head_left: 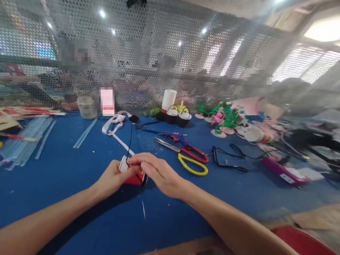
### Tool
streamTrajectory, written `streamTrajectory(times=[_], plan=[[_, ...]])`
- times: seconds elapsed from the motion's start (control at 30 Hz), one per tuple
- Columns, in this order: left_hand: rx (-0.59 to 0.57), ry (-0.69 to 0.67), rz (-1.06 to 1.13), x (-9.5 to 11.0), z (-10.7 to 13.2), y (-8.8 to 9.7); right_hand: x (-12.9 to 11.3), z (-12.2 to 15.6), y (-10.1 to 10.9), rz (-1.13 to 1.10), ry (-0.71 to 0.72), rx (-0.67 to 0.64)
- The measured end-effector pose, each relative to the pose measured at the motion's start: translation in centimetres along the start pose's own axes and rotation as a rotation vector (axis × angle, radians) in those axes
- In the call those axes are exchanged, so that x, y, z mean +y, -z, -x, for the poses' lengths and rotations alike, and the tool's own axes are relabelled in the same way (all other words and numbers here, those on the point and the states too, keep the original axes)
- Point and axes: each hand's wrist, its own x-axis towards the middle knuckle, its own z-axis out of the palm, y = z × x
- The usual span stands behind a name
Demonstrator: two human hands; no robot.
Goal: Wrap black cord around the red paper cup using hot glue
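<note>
A small red and white paper cup (132, 180) lies tilted on its side just over the blue table, partly covered by my fingers. My left hand (113, 177) is closed around it, thumb across its side. From a black ball of cord (133, 119) farther back, a thin black cord (130, 138) runs down to the cup and across its side. My right hand (159, 173) reaches over the cup from the right, fingertips pinched on the cord near the white end. A white ribbon (120, 141) trails behind the cup.
Scissors with red and yellow handles (193, 165) lie right of my hands, beside a blue glue gun (175, 136). Glue sticks (26, 141) are piled at left. Cups with black handles (183, 118), green craft pieces (231, 118) and a purple box (283, 171) lie farther off. Perforated mesh (143, 46) stands behind.
</note>
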Motion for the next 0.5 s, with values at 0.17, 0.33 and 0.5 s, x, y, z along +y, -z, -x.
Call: streamTrajectory(times=[0.17, 0.33, 0.5], plan=[[0.026, 0.087, 0.092, 0.0, 0.0, -0.2, 1.1, -1.3, 2.0, 0.154, -0.226, 0.197], [0.089, 0.111, 0.089, 0.3, 0.0, -0.1, 4.3, -2.8, 8.7, 0.718, -0.667, 0.276], [0.09, 0.082, 0.018, 0.7, 0.1, 0.1, 7.7, -2.5, 12.4, 0.788, -0.939, 0.086]])
